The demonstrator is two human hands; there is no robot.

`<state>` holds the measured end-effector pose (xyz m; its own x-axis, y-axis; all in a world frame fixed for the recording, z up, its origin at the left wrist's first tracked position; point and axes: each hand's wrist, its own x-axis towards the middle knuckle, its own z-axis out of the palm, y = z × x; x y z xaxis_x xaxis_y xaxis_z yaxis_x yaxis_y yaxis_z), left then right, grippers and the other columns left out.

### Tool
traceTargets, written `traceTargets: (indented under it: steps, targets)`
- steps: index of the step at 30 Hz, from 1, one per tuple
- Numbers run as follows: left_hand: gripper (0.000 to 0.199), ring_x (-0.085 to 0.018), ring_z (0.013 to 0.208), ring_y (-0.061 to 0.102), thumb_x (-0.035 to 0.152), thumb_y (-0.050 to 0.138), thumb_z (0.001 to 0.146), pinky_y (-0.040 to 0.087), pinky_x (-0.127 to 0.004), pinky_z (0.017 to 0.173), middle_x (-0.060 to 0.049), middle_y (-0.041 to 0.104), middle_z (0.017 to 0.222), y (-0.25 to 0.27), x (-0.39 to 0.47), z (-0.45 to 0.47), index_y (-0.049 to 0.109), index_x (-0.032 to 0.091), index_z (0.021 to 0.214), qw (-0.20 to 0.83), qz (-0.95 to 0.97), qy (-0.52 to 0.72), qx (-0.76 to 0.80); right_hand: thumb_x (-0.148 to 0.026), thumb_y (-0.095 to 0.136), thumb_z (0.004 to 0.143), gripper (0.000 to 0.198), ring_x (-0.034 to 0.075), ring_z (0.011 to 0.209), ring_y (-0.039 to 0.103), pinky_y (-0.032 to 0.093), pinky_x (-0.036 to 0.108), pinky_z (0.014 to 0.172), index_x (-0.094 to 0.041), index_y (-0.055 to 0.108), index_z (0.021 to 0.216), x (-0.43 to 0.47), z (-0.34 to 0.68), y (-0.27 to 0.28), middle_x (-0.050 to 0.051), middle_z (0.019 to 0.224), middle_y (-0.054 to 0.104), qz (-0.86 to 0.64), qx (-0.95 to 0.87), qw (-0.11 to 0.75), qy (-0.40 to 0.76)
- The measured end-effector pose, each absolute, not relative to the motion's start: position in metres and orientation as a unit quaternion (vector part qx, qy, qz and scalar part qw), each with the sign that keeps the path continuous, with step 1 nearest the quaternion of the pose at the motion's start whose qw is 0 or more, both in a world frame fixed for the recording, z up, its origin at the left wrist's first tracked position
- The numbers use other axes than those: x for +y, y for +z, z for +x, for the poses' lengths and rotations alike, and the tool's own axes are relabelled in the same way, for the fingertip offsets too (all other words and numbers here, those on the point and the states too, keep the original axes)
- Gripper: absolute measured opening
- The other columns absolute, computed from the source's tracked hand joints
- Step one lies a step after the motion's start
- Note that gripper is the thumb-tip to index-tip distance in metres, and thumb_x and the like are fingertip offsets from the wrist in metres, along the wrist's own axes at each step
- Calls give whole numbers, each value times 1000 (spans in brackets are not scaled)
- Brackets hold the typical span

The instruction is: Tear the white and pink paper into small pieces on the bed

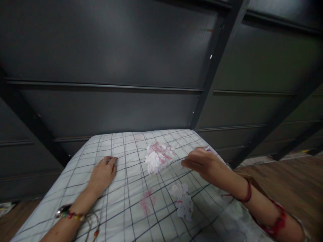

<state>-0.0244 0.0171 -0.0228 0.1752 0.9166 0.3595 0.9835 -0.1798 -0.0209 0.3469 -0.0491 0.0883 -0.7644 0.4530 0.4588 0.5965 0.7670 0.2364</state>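
Here we are over the check cloth [121, 196], and the big heap [159, 157] of white and pink paper scraps sits towards the far side, at twelve o'clock from the wearer. Take that heap as the middle of the dial. Out at three o'clock comes the right hand [202, 163], fingers curled in, back of the hand turned up, near the heap but apart from it. Clutching a scrap in there? Cannot tell; the fingertips are hidden. Peeping out just past its knuckles, at twelve o'clock from that hand, is a thin-edged slip [202, 148], and whether it's touched can't be made out.

Over to half past eight, the left hand [103, 171]: palm down, relaxed and released, fingers slightly bent on the cloth, a ring on one finger. Beads [73, 215] circle that wrist, while red bands [248, 191] ride the right forearm.

Down at five o'clock lies the small heap [184, 203], mostly white, well clear of both hands. A pink stain [147, 202] spreads at half past six. Dark wall [113, 109] beyond, at twelve.
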Motion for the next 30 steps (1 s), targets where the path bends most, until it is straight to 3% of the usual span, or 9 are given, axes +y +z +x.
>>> traceTargets:
  steps: [10,19,30]
  targets:
    - [36,-25,93,58,19,35,83,46,-38,84,-15,59,108,-17,14,-21,58,10,110,120,-753,-119,-636,-10,41,89,16,14,63,41,30,29,60,-15,56,89,-45,324,75,0,66,53,-247,-916,162,-270]
    - [37,-25,94,58,19,34,84,46,-37,84,-15,57,109,-18,14,-21,57,9,111,121,-756,-110,-634,-11,43,89,14,15,69,45,31,30,63,-14,55,97,-47,325,72,2,74,58,-252,-910,188,-271]
    - [37,-25,94,57,19,36,83,46,-37,83,-16,58,108,-17,13,-20,57,9,111,119,-756,-115,-634,-10,45,88,13,16,69,46,33,31,65,-14,56,93,-55,328,82,3,73,58,-254,-908,173,-285]
